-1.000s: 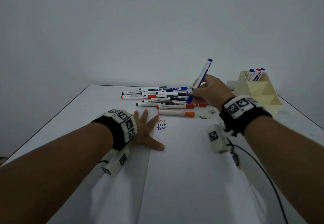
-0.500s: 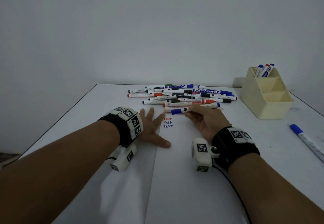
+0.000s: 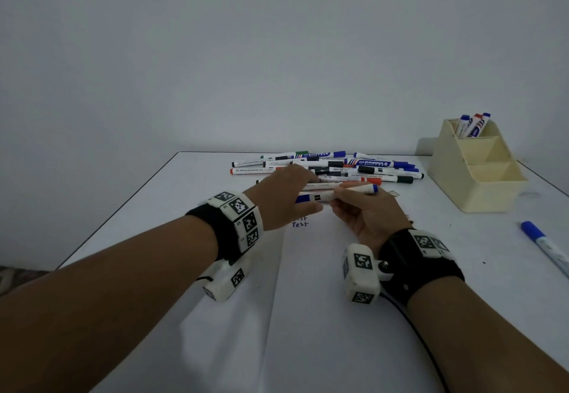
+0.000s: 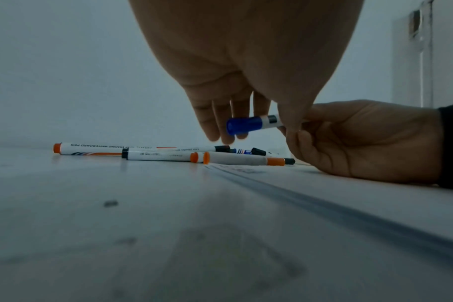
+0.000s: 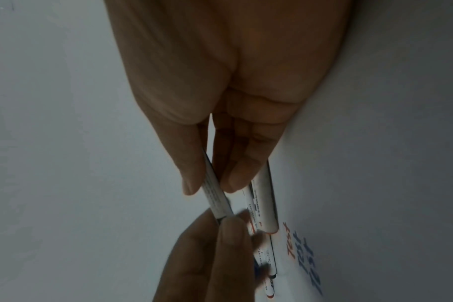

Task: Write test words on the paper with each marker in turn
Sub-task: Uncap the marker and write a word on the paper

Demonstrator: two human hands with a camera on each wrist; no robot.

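A white marker with a blue cap (image 3: 334, 196) is held level just above the far end of the paper (image 3: 323, 315). My right hand (image 3: 337, 199) pinches its barrel (image 5: 215, 196) between thumb and fingers, with the heel resting on the paper. My left hand (image 3: 308, 192) is off the paper and pinches the same marker by the blue cap (image 4: 243, 124), thumb in front and fingers behind. Red and blue "Test" words (image 5: 305, 255) are written just below my hands, partly hidden in the head view.
A pile of several markers (image 3: 338, 167) lies just beyond my hands. A cream desk organizer (image 3: 480, 183) holding three markers (image 3: 472, 124) stands at the far right. One blue-capped marker (image 3: 545, 246) lies loose near the right edge. My wrist cable (image 3: 425, 340) trails over the paper.
My left hand has lifted off the paper and closed on the cap end of the blue marker. My right hand went from the organizer to the pile and now holds this marker.
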